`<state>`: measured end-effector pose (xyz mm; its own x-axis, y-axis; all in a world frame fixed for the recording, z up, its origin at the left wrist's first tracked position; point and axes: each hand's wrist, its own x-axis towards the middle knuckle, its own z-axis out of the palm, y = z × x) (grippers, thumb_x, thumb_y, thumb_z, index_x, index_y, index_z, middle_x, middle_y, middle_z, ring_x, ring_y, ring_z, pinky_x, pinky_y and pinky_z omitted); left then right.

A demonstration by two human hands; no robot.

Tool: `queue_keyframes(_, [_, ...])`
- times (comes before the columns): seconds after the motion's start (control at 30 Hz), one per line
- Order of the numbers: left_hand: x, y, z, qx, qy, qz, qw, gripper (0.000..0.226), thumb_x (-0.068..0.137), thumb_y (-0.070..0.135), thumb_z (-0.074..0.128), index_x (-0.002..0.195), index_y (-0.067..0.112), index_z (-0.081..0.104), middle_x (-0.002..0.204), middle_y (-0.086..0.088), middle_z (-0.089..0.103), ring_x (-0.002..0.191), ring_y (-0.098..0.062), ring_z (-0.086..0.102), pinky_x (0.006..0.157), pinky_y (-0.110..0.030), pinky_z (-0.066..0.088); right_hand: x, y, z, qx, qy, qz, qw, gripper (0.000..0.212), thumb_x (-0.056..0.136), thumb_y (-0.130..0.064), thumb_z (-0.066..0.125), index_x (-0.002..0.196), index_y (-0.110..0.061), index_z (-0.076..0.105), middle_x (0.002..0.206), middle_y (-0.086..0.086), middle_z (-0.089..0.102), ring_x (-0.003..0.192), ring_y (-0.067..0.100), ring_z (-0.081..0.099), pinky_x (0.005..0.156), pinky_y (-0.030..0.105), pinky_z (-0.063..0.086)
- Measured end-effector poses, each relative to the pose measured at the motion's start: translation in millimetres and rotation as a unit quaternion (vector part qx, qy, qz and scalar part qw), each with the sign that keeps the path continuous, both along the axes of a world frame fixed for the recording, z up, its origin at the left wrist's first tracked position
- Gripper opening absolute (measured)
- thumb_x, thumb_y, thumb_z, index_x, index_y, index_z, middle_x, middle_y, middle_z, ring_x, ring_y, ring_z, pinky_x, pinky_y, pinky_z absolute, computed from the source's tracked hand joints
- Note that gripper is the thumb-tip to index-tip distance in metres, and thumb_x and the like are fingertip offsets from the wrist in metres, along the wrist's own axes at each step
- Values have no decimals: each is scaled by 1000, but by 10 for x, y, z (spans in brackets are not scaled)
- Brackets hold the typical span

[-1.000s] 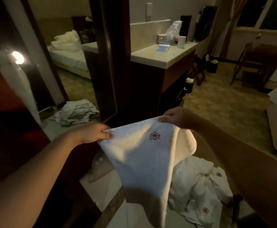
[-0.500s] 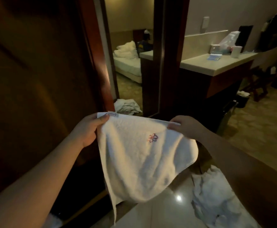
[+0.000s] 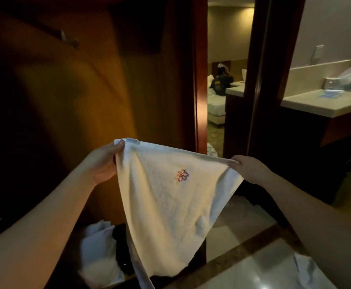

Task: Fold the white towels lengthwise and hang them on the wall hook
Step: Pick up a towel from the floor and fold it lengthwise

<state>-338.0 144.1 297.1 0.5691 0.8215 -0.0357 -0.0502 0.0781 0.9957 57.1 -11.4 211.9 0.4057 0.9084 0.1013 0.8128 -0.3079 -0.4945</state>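
Dark polished wood wall panel (image 3: 87, 101) at 10 o'clock, metal hook (image 3: 69, 39) high on it. Left hand (image 3: 103, 163) pinches towel corner. White terry towel (image 3: 170, 195), folded, held taut mid-air at centre, embroidered flower (image 3: 182, 175) facing out, tapering downward. Right hand (image 3: 249, 168) pinches opposite corner at 3 o'clock.

Open air between the towel (image 3: 170, 195) and the wooden wall panel (image 3: 76, 101) ahead-left; nothing hangs in front of the hook (image 3: 68, 39) up high on it. Right of the panel the dark door frame (image 3: 256, 80) and the bench (image 3: 324, 105) close off that side. Low down, a crumpled towel pile (image 3: 99, 251) sits at the panel's foot and another towel (image 3: 308, 272) lies on the floor lower right.
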Motion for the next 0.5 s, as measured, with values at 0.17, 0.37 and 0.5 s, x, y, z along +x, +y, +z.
queue_keyframes(0.17, [-813, 77, -57, -6, -2, 75, 997, 37, 101, 25, 56, 129, 3, 62, 120, -16, 67, 101, -25, 67, 83, -36, 55, -918, 84, 126, 17, 25, 8, 999, 34, 106, -40, 43, 113, -17, 66, 103, 4, 67, 89, 16, 60, 72, 29, 44])
queue_keyframes(0.37, [-1661, -12, -61, 9, -30, 119, 992, 27, 106, 23, 47, 106, 10, 71, 100, -8, 74, 88, -17, 71, 74, -28, 58, -2291, 182, 475, 26, 102, 69, 992, 34, 97, -32, 50, 129, -44, 51, 97, 2, 72, 64, 5, 64, 55, 21, 48])
queue_keyframes(0.5, [-2134, -204, -45, -12, -63, 113, 992, 29, 105, 21, 49, 117, 4, 70, 111, -13, 74, 100, -23, 71, 74, -29, 58, -3217, 221, 662, 56, 197, 137, 969, 27, 98, -27, 51, 111, -45, 68, 64, -3, 61, 52, 11, 53, 46, 22, 39])
